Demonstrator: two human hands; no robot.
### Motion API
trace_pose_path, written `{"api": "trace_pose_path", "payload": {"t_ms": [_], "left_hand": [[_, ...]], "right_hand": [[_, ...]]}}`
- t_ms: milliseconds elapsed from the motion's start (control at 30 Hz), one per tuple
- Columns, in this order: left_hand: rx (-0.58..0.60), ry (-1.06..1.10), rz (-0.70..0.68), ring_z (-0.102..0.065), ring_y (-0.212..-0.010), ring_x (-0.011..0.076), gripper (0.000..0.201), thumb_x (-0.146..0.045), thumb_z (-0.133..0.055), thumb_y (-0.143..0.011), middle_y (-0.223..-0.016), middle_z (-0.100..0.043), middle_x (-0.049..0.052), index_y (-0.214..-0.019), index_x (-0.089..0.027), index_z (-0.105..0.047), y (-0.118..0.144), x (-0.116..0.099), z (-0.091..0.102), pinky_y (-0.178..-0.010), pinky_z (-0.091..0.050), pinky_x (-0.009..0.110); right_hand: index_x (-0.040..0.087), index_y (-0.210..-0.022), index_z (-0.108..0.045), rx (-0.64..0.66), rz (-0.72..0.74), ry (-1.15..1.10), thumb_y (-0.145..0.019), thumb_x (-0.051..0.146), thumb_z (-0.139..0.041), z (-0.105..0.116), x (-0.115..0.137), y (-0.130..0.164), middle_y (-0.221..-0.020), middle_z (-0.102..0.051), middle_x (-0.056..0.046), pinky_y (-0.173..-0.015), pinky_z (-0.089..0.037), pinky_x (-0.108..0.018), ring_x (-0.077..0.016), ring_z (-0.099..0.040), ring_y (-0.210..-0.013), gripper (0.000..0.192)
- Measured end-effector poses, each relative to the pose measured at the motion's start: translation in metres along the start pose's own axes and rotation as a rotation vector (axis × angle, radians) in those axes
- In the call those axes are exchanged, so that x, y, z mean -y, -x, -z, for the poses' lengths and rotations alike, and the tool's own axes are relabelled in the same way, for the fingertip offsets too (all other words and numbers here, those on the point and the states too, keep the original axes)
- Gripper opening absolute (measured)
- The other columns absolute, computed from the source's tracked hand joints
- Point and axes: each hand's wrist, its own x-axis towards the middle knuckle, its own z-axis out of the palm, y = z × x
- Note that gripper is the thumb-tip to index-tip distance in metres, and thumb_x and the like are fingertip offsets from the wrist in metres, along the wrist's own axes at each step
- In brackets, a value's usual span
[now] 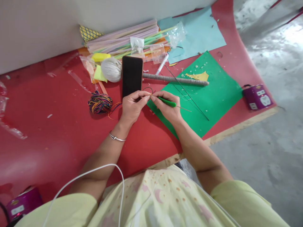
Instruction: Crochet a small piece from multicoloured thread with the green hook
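Note:
My left hand (133, 105) and my right hand (167, 105) meet fingertip to fingertip above the red tabletop. A green-handled crochet hook (168, 102) rests in my right hand, its thin metal shaft pointing right. My left thumb and finger pinch yarn, mostly hidden at the fingertips; a dark thin loop (148, 89) rises just above them. To the left lies a ball of multicoloured yarn (100, 102), with a loose strand running toward my left hand. Directly beyond my left hand is a black phone (132, 75), its screen dark.
A grey wrapped stick (180, 79) with a white yarn-covered ball (111, 69) lies behind the phone. Green sheet (208, 104) and a thin dark rod (189, 95) are at right. Pipe cleaners (123, 34) lie at the back. Purple boxes (257, 97) sit near the table edges.

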Motion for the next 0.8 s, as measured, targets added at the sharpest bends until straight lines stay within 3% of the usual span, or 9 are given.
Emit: {"api": "trace_pose_path", "payload": {"t_ms": [467, 800], "left_hand": [[-0.017, -0.037, -0.002, -0.071, -0.082, 0.0151, 0.012, -0.031, -0.086, -0.081, -0.09, -0.081, 0.004, -0.09, -0.023, -0.087, 0.002, -0.0023, -0.0015, -0.079, -0.057, 0.027], [-0.045, 0.029, 0.079, -0.066, -0.071, 0.0132, 0.016, -0.033, -0.087, -0.077, -0.081, -0.078, 0.004, -0.086, -0.02, -0.085, 0.002, -0.005, -0.005, -0.062, -0.051, 0.024]], "right_hand": [[0.022, -0.087, -0.081, 0.001, -0.014, -0.007, -0.084, 0.055, -0.084, -0.0008, -0.003, -0.0008, -0.075, -0.071, 0.0, -0.063, -0.051, -0.026, -0.012, -0.06, -0.069, 0.033], [0.021, -0.083, -0.078, 0.004, 0.046, 0.034, -0.087, 0.05, -0.081, -0.0004, 0.0012, 0.0005, -0.075, -0.071, 0.0, -0.068, -0.051, -0.029, -0.0109, -0.059, -0.066, 0.03]]}}
